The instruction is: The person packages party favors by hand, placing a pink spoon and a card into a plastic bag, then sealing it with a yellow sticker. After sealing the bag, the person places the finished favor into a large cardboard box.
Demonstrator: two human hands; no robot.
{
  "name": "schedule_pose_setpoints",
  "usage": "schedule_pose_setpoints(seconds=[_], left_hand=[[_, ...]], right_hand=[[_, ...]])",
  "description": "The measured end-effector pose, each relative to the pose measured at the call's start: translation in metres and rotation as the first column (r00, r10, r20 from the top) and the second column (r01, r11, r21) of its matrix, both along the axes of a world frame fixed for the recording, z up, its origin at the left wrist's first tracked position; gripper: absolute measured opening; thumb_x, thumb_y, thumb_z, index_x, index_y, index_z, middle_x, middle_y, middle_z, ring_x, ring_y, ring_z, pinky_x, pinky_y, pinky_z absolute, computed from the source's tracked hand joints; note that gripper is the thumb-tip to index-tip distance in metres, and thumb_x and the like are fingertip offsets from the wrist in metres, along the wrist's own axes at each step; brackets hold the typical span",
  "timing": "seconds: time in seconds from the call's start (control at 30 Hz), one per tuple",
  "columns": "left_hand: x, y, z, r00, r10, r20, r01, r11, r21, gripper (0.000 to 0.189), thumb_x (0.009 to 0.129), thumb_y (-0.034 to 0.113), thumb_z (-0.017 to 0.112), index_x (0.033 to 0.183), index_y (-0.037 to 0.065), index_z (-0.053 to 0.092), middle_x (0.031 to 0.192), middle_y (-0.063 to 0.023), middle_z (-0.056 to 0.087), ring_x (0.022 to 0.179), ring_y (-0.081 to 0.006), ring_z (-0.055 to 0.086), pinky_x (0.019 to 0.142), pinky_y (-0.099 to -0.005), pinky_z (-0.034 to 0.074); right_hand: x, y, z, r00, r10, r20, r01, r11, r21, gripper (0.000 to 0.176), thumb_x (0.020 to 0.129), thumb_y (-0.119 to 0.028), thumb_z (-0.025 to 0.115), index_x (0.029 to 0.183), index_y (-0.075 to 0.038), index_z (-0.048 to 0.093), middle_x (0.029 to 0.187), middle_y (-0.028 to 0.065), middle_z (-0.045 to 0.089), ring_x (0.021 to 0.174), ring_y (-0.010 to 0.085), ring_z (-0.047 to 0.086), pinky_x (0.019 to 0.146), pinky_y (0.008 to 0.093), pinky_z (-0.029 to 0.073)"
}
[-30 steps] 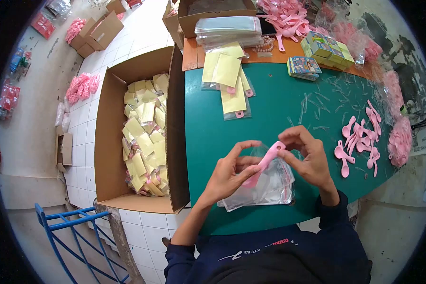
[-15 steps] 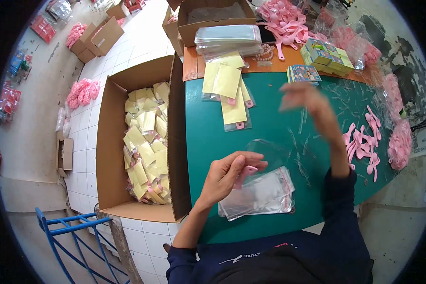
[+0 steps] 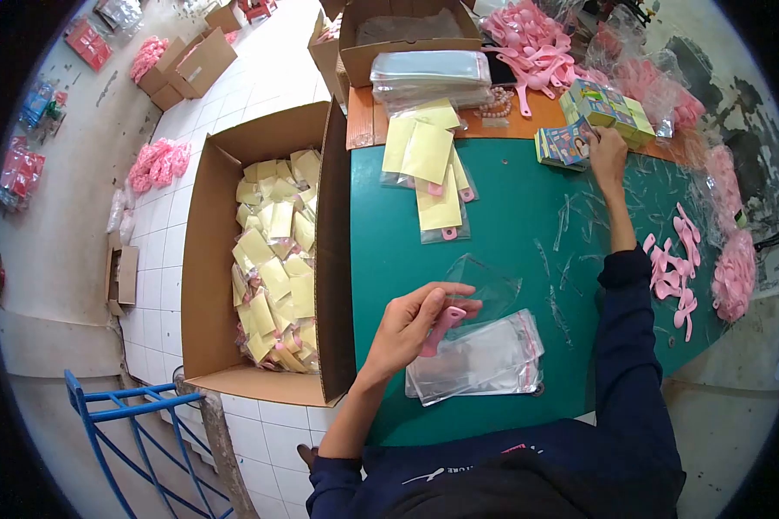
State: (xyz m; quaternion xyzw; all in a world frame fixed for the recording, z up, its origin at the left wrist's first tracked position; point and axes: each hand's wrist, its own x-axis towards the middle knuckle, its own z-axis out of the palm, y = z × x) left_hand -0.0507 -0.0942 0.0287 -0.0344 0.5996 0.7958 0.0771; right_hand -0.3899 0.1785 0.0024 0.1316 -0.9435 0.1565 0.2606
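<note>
My left hand (image 3: 404,333) is closed over the loose clear bags, gripping a pink plastic spoon (image 3: 446,324) by its handle and a transparent plastic bag (image 3: 493,285). Part of the spoon is hidden by the fingers. Just below lies a pile of clear plastic bags (image 3: 480,359) on the green table. Farther up, my right hand (image 3: 610,156) pinches the right end of a printed card (image 3: 571,143) on a small fanned stack, its fingertips at the card's edge.
Bagged yellow cards (image 3: 424,156) lie at the table's upper left. An open carton (image 3: 197,259) full of similar packs stands left. Loose pink spoons (image 3: 675,268) lie right; banded card stacks (image 3: 614,112), more spoons (image 3: 537,56) and stacked bags (image 3: 428,69) line the back.
My right hand has moved up and right from mid-air to the card stack and taken hold of a card. My left hand keeps its grip on the spoon and bag.
</note>
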Motion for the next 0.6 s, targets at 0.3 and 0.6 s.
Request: schedule_pose_setpoints(seconds=[0.3,0.6], left_hand=[[0.008,0.002,0.005,0.999,-0.03,-0.009,0.03,0.999,-0.018,0.04,0.101,0.027,0.033,0.115,-0.004,0.055,0.1,-0.0187,0.065,0.095,-0.0213,0.064,0.082,-0.029,0.051],[0.002,0.002,0.006,0.998,-0.064,-0.007,0.064,0.997,-0.032,0.04,0.1,0.026,0.035,0.112,-0.004,0.058,0.097,-0.0171,0.066,0.087,-0.0166,0.064,0.077,-0.0264,0.05]], right_hand=[[-0.007,0.012,-0.01,0.979,0.039,-0.199,-0.043,0.999,-0.014,0.021,0.083,-0.018,0.062,0.098,-0.003,0.062,0.078,0.0127,0.065,0.062,0.0305,0.06,0.058,0.0398,0.049],[0.221,-0.059,0.104,0.532,0.782,0.324,-0.198,0.487,-0.851,0.008,0.085,-0.003,0.06,0.093,-0.002,0.056,0.079,0.0015,0.061,0.06,0.0042,0.055,0.046,0.0201,0.045]])
